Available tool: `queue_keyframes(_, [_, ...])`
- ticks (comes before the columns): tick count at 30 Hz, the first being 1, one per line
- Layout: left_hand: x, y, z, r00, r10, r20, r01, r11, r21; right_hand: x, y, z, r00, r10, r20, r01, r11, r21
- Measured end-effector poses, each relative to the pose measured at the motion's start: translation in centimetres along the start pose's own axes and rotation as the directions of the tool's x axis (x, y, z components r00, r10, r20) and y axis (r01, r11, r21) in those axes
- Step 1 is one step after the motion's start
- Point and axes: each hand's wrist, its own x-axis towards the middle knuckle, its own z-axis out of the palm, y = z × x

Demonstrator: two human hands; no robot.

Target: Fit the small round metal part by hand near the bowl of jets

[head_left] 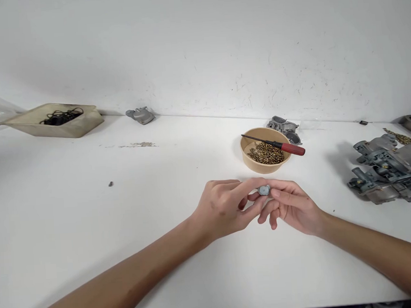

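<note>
A small grey metal part point(264, 190) with a rounded face is pinched between both hands. My left hand point(229, 206) grips it from the left with thumb and fingertips. From the right, my right hand point(294, 204) holds the same part between thumb and index finger, its other fingers curled below. Just beyond the hands stands a tan round bowl point(266, 168) with many small brass screws point(266, 154) inside. A screwdriver with a red handle point(293, 149) lies across the bowl's rim, its tip pointing left.
Stacked grey carburetor bodies point(390, 168) sit at the right, with brass pieces point(401, 137) behind. Another metal casting point(283, 126) lies behind the bowl. Near the wall are a grey part point(141, 115) and a scoop-shaped tray point(54, 130) holding black rings. A tiny dark piece point(111, 184) lies left.
</note>
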Motion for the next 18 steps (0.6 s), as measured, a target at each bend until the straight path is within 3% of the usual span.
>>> queue_keyframes(12, [0.05, 0.41, 0.07, 0.994, -0.072, 0.078, 0.088, 0.971, -0.223, 0.18, -0.16, -0.50, 0.997, 0.067, 0.037, -0.070, 0.994, 0.083])
queue_keyframes(18, [-0.32, 0.20, 0.07, 0.996, -0.065, 0.054, 0.078, 0.948, -0.310, 0.16, 0.03, -0.62, 0.997, 0.063, 0.048, -0.067, 0.994, 0.090])
